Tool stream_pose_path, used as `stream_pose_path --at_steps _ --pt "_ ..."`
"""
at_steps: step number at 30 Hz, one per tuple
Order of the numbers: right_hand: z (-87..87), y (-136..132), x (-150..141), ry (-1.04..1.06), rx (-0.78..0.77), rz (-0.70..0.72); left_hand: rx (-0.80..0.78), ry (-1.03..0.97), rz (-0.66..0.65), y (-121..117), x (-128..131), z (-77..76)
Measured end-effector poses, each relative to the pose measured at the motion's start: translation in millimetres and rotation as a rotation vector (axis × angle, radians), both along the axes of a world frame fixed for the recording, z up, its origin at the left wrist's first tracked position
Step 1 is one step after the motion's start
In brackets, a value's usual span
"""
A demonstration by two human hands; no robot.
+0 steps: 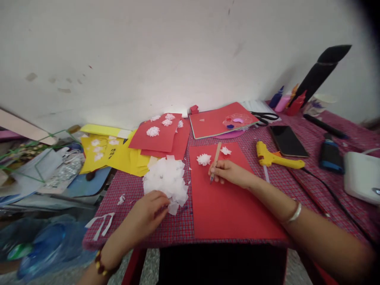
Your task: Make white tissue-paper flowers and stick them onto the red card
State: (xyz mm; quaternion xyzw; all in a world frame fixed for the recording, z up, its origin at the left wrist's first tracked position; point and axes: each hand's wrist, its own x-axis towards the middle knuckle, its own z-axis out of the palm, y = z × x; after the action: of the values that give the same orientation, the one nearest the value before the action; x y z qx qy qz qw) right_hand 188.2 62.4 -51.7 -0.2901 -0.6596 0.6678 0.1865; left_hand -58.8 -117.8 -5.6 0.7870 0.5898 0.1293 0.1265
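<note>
Red paper [231,209] lies flat on the table [124,192] in the head view, just in front of the person. Two white puffs [203,159] sit on its far part, so that bit looks done. The near part is plain red, so the work seems only partly done. The right hand [221,171] grips a stick [217,152], tip down. The left hand [152,211] touches the white scraps [166,178]; I can't tell if it pinches one. Lots of scraps are left.
</note>
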Motion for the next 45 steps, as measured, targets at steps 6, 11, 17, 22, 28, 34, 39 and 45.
stream_pose_path --at_steps 6,11,17,22,28,34,39,45 --pt "-2.6 2 1 -0.006 0.010 -0.017 0.368 0.220 -0.140 -19 5 -29.2" --pt "2.5 1 0 0.121 0.042 -0.120 0.257 -0.403 0.251 9 20 -7.0" --pt "21.3 1 7 0.380 0.144 -0.380 -0.106 -1.343 0.412 84 56 12.1" --pt "29.9 -4 13 0.480 0.230 -0.454 -0.203 -1.497 0.366 119 84 1.9" --pt "36.4 -14 7 0.434 0.258 -0.420 -0.254 -1.496 0.370 114 94 -11.3" --pt "34.5 -15 3 0.402 0.276 -0.393 -0.239 -1.482 0.371 113 95 -10.5" --pt "29.1 -13 2 0.389 0.289 -0.393 -0.231 -1.490 0.373 111 94 -11.4" --pt "31.1 -13 3 0.398 0.276 -0.404 -0.240 -1.667 0.316 110 93 -14.1"
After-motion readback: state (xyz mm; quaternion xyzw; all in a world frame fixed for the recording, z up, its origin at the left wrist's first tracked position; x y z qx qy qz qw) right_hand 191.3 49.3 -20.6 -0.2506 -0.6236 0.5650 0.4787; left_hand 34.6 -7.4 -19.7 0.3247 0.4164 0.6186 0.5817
